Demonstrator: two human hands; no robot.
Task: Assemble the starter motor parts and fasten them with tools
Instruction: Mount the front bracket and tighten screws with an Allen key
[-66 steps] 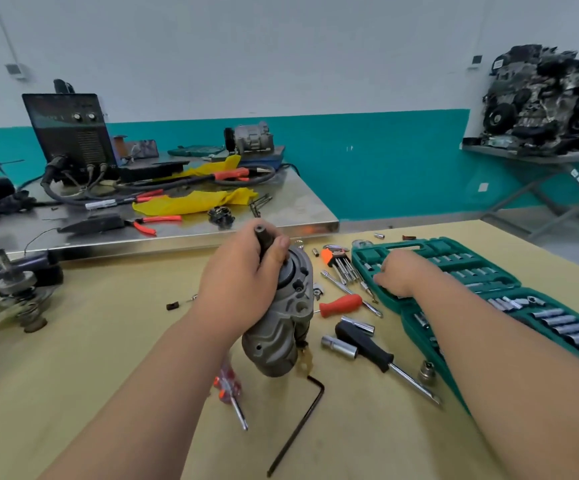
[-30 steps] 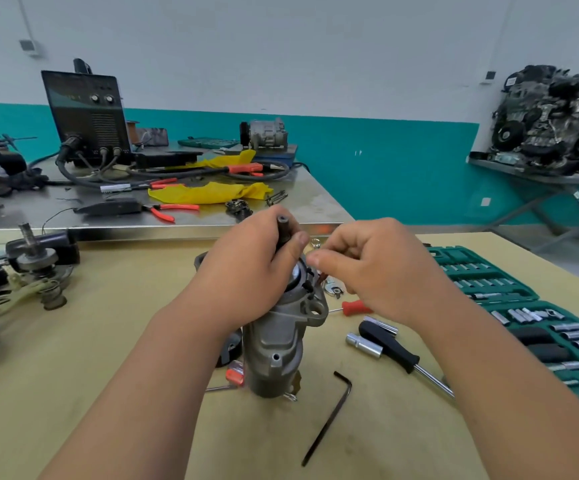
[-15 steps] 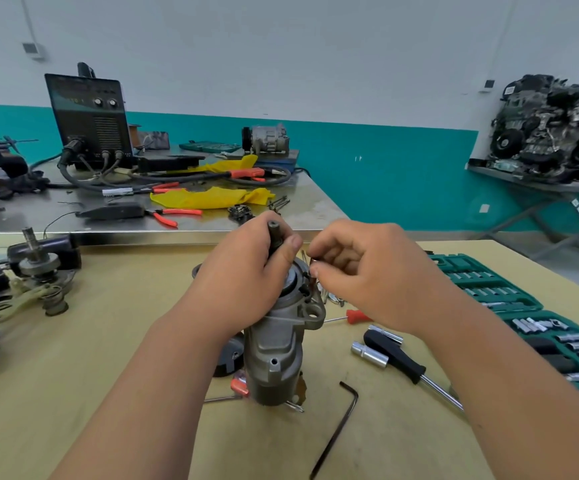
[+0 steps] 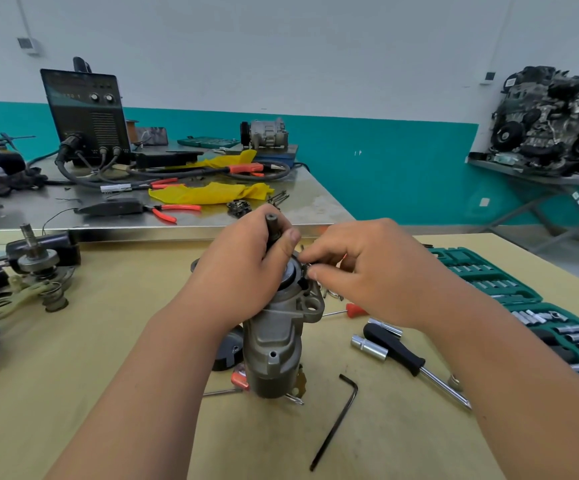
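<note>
Currently upright near the middle of the yellow tabletop (image 4: 108,341): starter motor (image 4: 274,344). Left hand (image 4: 243,268) is curled round its top end, thumb against the protruding shaft (image 4: 271,223); the hand hides most of the nose. Right hand (image 4: 367,271) pinches a small dark part (image 4: 310,268) between thumb and forefinger at the housing rim; too small to identify. Display text on the black machine (image 4: 87,116) behind is blurred, unreadable. Green socket case (image 4: 482,271) is cut off at the right edge. The motor base hides part of an orange-handled tool (image 4: 239,379).

Single head-worn wide-angle view; faces forward, down; close above left hand (image 4: 243,275), right hand (image 4: 371,275), workbench (image 4: 73,393).
</note>
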